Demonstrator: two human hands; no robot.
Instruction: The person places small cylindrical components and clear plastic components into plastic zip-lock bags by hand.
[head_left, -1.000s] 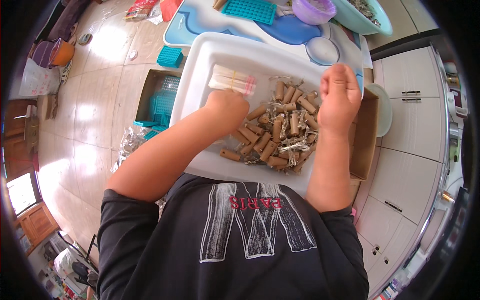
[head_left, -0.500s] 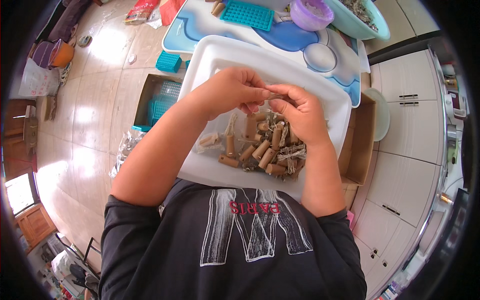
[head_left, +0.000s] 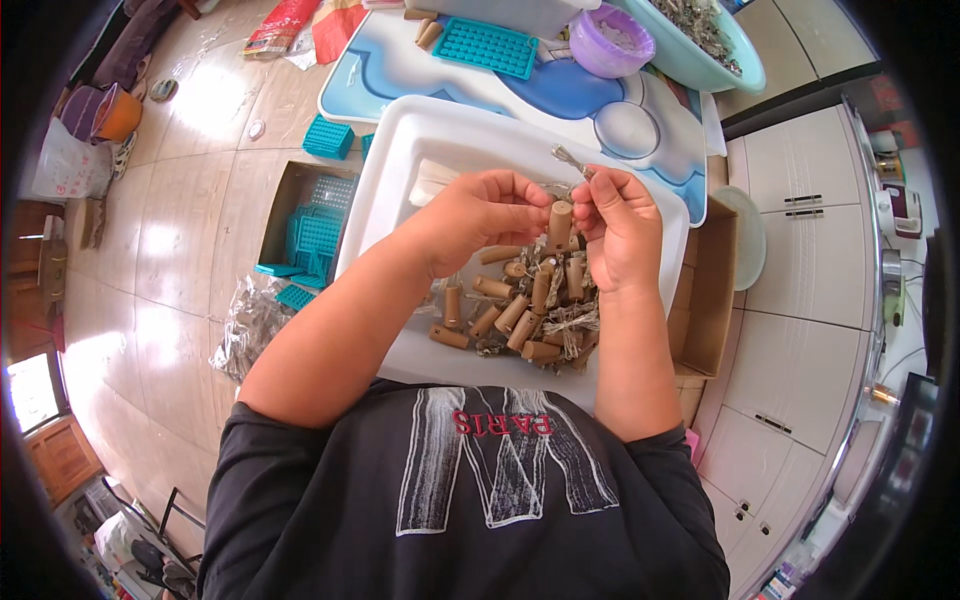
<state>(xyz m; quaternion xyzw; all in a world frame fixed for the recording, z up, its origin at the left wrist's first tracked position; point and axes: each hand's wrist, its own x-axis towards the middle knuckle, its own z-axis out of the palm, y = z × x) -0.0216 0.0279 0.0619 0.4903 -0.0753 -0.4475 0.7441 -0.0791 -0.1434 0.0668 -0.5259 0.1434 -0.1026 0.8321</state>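
Over a white tub (head_left: 385, 150), my left hand (head_left: 490, 215) is closed, its thumb and fingertips against a small brown cylinder (head_left: 560, 228) that stands upright. Close beside it, my right hand (head_left: 622, 225) pinches a bundle of pale, twine-like strands (head_left: 570, 158), whose frayed end sticks up past the fingertips. Whether the strands are joined to the cylinder is hidden by the fingers. Below both hands lies a pile of similar brown cylinders (head_left: 515, 310), mixed with tied bundles of strands (head_left: 572, 325). Some cylinders show small holes in their ends.
Beyond the tub, a blue-and-white table (head_left: 400, 90) bears a teal moulded tray (head_left: 487, 47), a purple bowl (head_left: 612, 42) and a pale green basin (head_left: 735, 40). Cardboard boxes stand left (head_left: 275, 225) and right (head_left: 712, 290); the left one holds teal trays. A clear bag (head_left: 247, 325) lies on the floor.
My hands, which met at the fingertips, have moved apart slightly. A brown cylinder now shows upright between them, and the strands rise from my right hand. The view has shifted a little.
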